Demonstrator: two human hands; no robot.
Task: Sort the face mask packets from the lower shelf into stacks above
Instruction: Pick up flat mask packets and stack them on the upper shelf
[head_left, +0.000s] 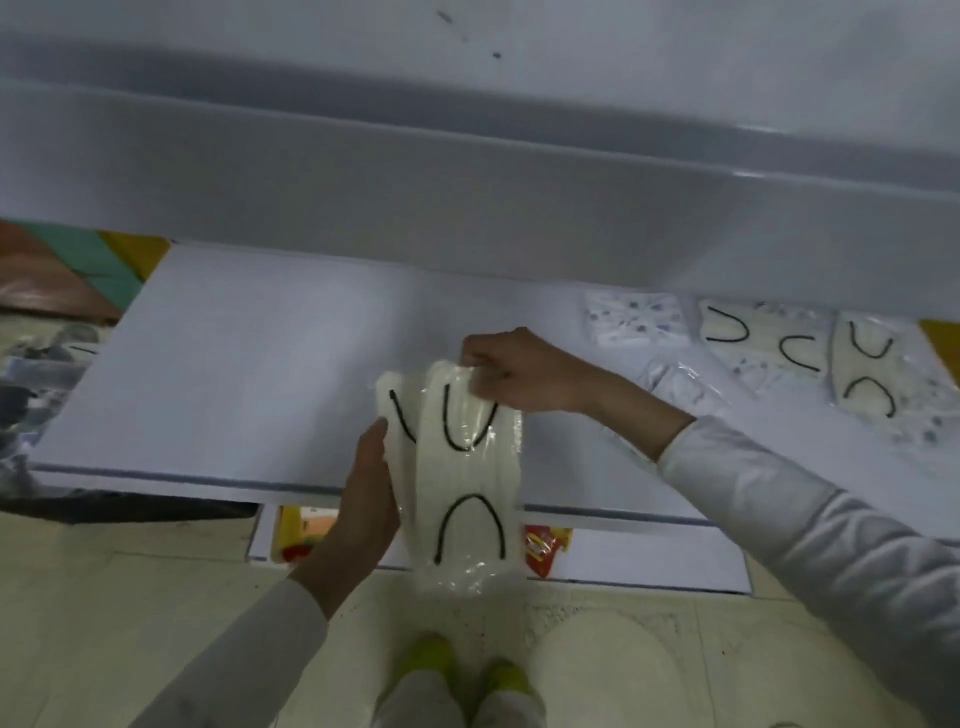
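Observation:
Two clear-wrapped packets of cream face masks with black ear loops are held upright over the front edge of the white shelf. My left hand grips them from the left side. My right hand pinches the top of the front packet. At the shelf's right end lie more mask packets: a white patterned one, a cream one with black loops and another cream one. A clear packet lies just in front of them.
A lower shelf shows under the front edge, with a red and yellow packet and an orange one. A wide white ledge overhangs the back. Colourful goods sit at the far left. My shoes stand on the tiled floor.

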